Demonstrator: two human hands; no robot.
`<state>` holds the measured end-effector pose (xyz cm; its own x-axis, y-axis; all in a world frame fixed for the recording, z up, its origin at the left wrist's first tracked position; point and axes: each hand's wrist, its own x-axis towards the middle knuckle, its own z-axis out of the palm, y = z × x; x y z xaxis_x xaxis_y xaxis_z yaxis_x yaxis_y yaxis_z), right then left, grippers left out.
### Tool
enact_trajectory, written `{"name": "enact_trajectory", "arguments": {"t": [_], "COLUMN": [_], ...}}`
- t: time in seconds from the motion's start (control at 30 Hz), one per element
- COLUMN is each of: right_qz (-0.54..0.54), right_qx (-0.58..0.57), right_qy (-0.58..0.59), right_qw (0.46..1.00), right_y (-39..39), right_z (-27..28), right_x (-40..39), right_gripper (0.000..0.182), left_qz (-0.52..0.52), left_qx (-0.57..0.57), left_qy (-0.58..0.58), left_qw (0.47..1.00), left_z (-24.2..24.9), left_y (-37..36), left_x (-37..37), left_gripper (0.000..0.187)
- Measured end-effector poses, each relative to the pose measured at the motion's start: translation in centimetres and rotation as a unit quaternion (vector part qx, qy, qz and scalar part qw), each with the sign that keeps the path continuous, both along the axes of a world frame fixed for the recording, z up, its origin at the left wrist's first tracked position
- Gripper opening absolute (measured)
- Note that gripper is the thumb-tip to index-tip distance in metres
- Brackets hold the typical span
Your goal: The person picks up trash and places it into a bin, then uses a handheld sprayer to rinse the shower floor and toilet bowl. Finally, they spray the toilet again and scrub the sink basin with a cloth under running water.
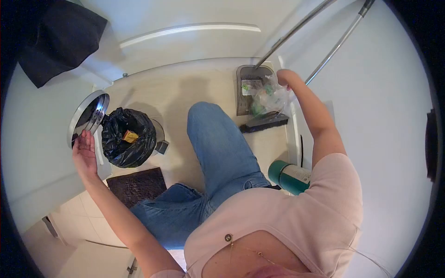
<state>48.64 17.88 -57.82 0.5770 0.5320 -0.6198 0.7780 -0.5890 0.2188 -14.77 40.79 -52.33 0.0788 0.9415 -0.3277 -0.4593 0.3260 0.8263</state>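
My left hand (85,155) is at the lower edge of the raised round metal lid (88,116), its fingers gripping the rim. Below the lid stands a trash can lined with a black garbage bag (121,155); a small orange-yellow wrapper (130,136) lies inside it. On the other side, my right hand (286,78) is closed around a crumpled clear plastic bag (273,99) with green bits showing through. The plastic bag hangs over a grey dustpan (242,99), beside the black broom head (265,123). Some of the right fingers are hidden.
Two long metal handles (296,31) (340,41) rise toward the upper right. A green cylindrical container (289,177) lies near my right side. A dark textured mat (138,185) is on the floor by my bent leg. Dark cloth (65,39) hangs at the upper left.
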Motion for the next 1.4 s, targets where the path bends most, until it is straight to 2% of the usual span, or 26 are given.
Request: {"name": "enact_trajectory", "arguments": {"t": [0.07,0.17,0.27,0.37,0.47,0.57,0.67,0.77,0.87,0.97,1.0,1.07,1.17,1.27,1.37,1.4], "right_qz": [0.087,0.127,0.083,0.017,0.036,0.087,0.018,0.198,0.258,0.223,0.240,0.269,0.307,0.166,0.166,0.171], "right_qx": [-0.026,-0.072,-0.053,-0.034,-0.158,-0.226,-0.046,0.017,-0.100,-0.125,-0.119,-0.106,-0.067,-0.030,0.062,0.042], "right_qy": [-0.041,-0.021,-0.030,0.005,-0.029,-0.069,-0.112,-0.138,-0.154,-0.200,-0.258,-0.373,-0.432,-0.270,-0.253,-0.256], "right_qw": [0.995,0.989,0.995,0.999,0.986,0.968,0.992,0.970,0.949,0.946,0.928,0.882,0.846,0.948,0.951,0.951], "right_y": [-1.3,-1.4,-1.7,-2.1,-1.8,-2.0,-3.0,-4.1,-4.8,-4.7,-4.9,-5.7,-6.6,-4.0,-4.1,-4.1], "right_z": [-0.5,-1.3,-0.9,-3.3,-2.4,1.4,-1.3,-2.1,-4.0,-4.4,-4.5,-4.6,-4.9,-1.6,-1.9,-2.0], "right_x": [-0.9,-1.7,-2.3,-0.6,-0.1,-3.5,-2.5,-4.9,-4.9,-4.2,-3.8,-3.3,-2.8,-5.5,-3.8,-3.1], "right_gripper": [0.020,0.030,0.038,0.040,0.041,0.041,0.038,0.033,0.030,0.029,0.029,0.030,0.033,0.040,0.034,0.030], "left_qz": [0.001,0.003,0.008,0.012,0.013,-0.001,-0.005,0.006,0.012,0.015,0.015,0.013,0.011,0.010,0.006,0.003], "left_qx": [0.006,0.005,-0.003,-0.007,-0.009,-0.008,-0.008,-0.016,-0.016,-0.014,-0.013,-0.016,-0.012,-0.014,-0.016,-0.015], "left_qy": [0.001,-0.021,-0.028,-0.025,-0.026,-0.035,-0.034,-0.034,-0.045,-0.021,-0.006,-0.014,-0.026,-0.042,-0.049,-0.050], "left_qw": [1.000,1.000,1.000,1.000,1.000,0.999,0.999,0.999,0.999,1.000,1.000,1.000,1.000,0.999,0.999,0.999], "left_z": [0.2,0.5,0.7,0.9,1.1,0.8,0.6,0.7,1.1,1.3,1.4,0.9,0.9,1.3,1.1,1.0], "left_y": [0.2,0.4,0.4,0.3,0.2,0.3,0.4,0.3,0.1,-0.3,-0.3,0.0,0.0,-0.1,0.1,0.2], "left_x": [0.1,0.2,0.3,0.3,0.4,-0.1,-0.4,-0.2,0.0,0.5,0.6,0.3,0.2,0.2,0.0,-0.1], "left_gripper": [0.025,0.023,0.023,0.023,0.023,0.024,0.025,0.024,0.025,0.029,0.032,0.026,0.023,0.023,0.022,0.022]}}
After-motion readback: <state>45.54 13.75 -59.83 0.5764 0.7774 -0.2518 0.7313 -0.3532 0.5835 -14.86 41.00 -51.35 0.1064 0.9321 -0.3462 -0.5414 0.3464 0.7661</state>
